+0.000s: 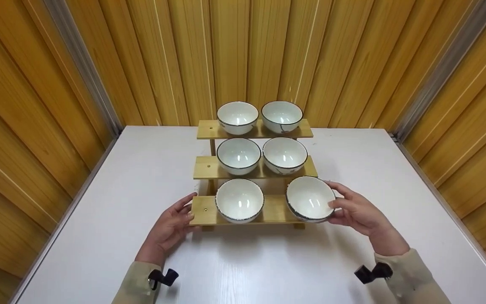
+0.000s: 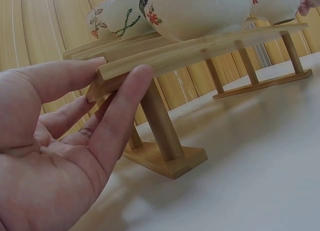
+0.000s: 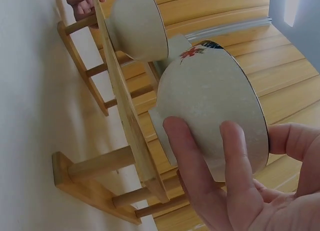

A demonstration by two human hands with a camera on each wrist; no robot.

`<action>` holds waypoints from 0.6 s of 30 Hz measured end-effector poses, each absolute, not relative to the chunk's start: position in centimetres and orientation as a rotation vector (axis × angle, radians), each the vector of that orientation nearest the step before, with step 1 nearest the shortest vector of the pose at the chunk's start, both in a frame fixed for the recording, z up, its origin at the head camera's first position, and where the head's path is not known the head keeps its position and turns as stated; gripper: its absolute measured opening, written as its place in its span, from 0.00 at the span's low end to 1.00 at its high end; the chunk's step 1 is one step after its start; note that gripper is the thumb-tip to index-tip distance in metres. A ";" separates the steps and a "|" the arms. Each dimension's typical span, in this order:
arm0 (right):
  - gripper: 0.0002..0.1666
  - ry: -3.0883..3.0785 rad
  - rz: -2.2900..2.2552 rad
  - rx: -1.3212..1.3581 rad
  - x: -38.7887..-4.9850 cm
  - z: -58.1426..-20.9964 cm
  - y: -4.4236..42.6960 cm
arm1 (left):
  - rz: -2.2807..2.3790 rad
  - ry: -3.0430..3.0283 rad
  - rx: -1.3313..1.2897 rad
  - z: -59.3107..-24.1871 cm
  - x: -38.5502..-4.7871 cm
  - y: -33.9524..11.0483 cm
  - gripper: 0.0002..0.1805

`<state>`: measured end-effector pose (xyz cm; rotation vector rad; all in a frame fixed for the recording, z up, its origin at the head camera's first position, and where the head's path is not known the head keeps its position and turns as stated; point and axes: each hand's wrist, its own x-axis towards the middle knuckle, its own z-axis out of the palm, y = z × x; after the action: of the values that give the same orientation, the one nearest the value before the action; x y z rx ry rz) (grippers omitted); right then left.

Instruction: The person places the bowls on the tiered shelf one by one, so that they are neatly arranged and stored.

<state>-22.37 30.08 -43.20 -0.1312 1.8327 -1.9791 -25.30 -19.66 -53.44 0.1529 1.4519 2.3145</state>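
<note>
My right hand (image 1: 359, 211) holds a white bowl (image 1: 308, 198) with a dark rim by its right side, over the right end of the lowest tier. In the right wrist view this bowl (image 3: 215, 101) is tilted, its foot seemingly just off the board, with a red flower near the rim. My left hand (image 1: 171, 226) grips the left end of a three-tier wooden display stand (image 1: 203, 211). In the left wrist view its fingers and thumb pinch the end of the lowest board (image 2: 125, 66). Left of the held bowl, another bowl (image 1: 239, 200) rests on that tier.
Two bowls stand on the middle tier, a left one (image 1: 238, 156) and a right one (image 1: 285, 155). The top tier carries a left bowl (image 1: 238, 118) and a right bowl (image 1: 282, 117). The stand is on a white table (image 1: 141, 169), with wood-look panels (image 1: 226, 50) behind and at both sides.
</note>
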 end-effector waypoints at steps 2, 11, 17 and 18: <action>0.30 1.824 -1.972 -0.133 -22.5 -43.3 29.3 | 2.312 1.453 0.160 -53.5 -25.3 -19.7 0.40; 0.40 1.816 -1.939 -0.117 -23.2 -43.8 26.8 | 2.314 1.446 0.189 -53.6 -25.3 -19.7 0.40; 0.43 1.816 -1.930 -0.121 -23.7 -44.2 26.0 | 2.318 1.451 0.198 -53.8 -25.3 -19.8 0.39; 0.43 1.812 -1.932 -0.118 -23.7 -44.2 25.9 | 2.317 1.451 0.204 -53.8 -25.3 -19.8 0.39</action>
<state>-23.72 25.89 -44.21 -0.1182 1.8120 -1.9317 -25.30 -19.79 -53.77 0.2045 1.4512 2.3166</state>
